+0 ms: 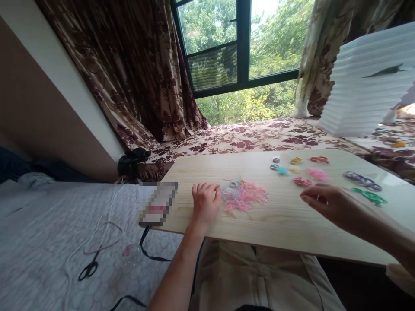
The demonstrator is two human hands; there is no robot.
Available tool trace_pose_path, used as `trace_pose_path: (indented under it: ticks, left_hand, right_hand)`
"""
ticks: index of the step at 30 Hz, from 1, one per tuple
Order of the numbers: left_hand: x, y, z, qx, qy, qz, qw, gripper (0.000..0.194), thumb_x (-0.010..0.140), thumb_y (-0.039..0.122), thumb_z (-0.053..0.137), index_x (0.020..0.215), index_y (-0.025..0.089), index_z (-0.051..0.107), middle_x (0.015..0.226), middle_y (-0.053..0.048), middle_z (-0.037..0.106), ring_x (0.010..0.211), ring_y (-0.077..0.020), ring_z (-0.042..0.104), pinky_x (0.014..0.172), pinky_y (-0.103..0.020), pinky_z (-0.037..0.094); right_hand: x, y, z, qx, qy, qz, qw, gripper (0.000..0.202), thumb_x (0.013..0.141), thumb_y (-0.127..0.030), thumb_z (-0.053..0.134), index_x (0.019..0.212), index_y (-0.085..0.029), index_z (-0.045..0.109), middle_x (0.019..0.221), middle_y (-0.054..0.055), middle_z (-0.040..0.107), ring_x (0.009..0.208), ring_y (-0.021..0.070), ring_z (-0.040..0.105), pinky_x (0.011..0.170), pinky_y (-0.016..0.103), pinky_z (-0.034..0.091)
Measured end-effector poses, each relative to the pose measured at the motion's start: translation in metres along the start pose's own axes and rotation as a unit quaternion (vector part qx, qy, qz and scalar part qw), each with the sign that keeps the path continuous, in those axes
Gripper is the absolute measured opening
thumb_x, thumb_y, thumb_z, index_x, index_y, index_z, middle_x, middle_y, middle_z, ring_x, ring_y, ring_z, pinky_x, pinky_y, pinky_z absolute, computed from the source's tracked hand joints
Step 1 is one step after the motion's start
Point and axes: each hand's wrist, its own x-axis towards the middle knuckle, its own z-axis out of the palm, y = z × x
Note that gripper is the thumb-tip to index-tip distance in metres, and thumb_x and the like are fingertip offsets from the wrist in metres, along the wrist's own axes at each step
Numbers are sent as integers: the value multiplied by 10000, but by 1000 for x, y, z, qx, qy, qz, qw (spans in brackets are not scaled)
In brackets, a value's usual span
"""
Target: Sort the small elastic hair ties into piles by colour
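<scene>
A loose pile of thin small elastic bands [244, 195], mostly pink with some yellow and pale blue, lies mid-table. My left hand [205, 202] rests at the pile's left edge, fingers slightly bent and apart, with nothing visible in them. Further right, my right hand [324, 203] hovers over the table with thumb and fingertips pinched together. Whatever is in that pinch is too small to name. Just beyond it sit a red-pink cluster of bands [302, 182] and a bright pink bunch [317, 174]. A green bunch [369, 196] lies beside the right hand.
More small groups stand on the pale wooden table [191, 172]: yellow bands [296, 160], red bands [319, 160], a turquoise bunch [282, 170] and purple-white bands [362, 180]. A blurred-out phone-like object [158, 204] lies at the left edge. Scissors [88, 271] rest on the bed.
</scene>
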Motion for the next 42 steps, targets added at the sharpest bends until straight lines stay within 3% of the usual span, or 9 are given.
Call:
trace_pose_path:
  ticks: [4, 12, 19, 25, 34, 42]
  left_hand:
    - [0, 1, 0, -4, -11, -4, 1000, 179, 910, 197, 536, 954, 229, 706, 988, -38, 744, 1028, -226, 607, 1098, -479, 319]
    - [9, 3, -6, 20, -42, 10, 999, 169, 882, 178, 585, 981, 236, 709, 969, -26, 733, 1037, -222, 594, 1123, -498, 291]
    - [31, 15, -13, 37, -72, 50, 995, 135, 874, 184, 612, 925, 249, 718, 955, -21, 727, 1065, -221, 583, 1163, -536, 240]
    - [32, 24, -10, 27, -103, 70, 992, 134, 871, 179, 616, 885, 249, 729, 945, -19, 735, 1055, -215, 587, 1166, -547, 236]
    - [47, 59, 17, -3, -177, 96, 979, 128, 878, 248, 616, 872, 252, 743, 950, -22, 747, 1066, -215, 591, 1156, -543, 261]
    - [52, 70, 33, 4, -218, 91, 972, 163, 852, 252, 601, 853, 237, 764, 887, -49, 747, 1063, -255, 591, 1143, -568, 263]
  right_hand:
    - [-22, -28, 31, 59, -97, -64, 991, 247, 812, -376, 534, 710, -249, 720, 737, 63, 698, 579, 182, 604, 547, 304, 417]
    - [-26, -75, 61, 98, -62, -72, 991, 309, 884, -372, 447, 797, -235, 710, 863, 48, 713, 670, 167, 650, 583, 278, 431]
    - [-33, -72, 67, 81, -41, -83, 992, 290, 891, -348, 447, 816, -236, 704, 874, 46, 718, 667, 163, 654, 581, 272, 416]
    - [-33, -72, 67, 59, -39, -76, 995, 304, 907, -329, 425, 815, -242, 701, 870, 31, 711, 683, 161, 650, 582, 272, 394]
    - [-34, -73, 66, 58, -49, -80, 994, 290, 907, -303, 422, 819, -234, 690, 869, 27, 698, 685, 149, 635, 579, 260, 383]
    - [-35, -73, 67, 62, -40, -83, 994, 284, 910, -299, 428, 814, -239, 689, 873, 31, 700, 689, 144, 629, 585, 257, 381]
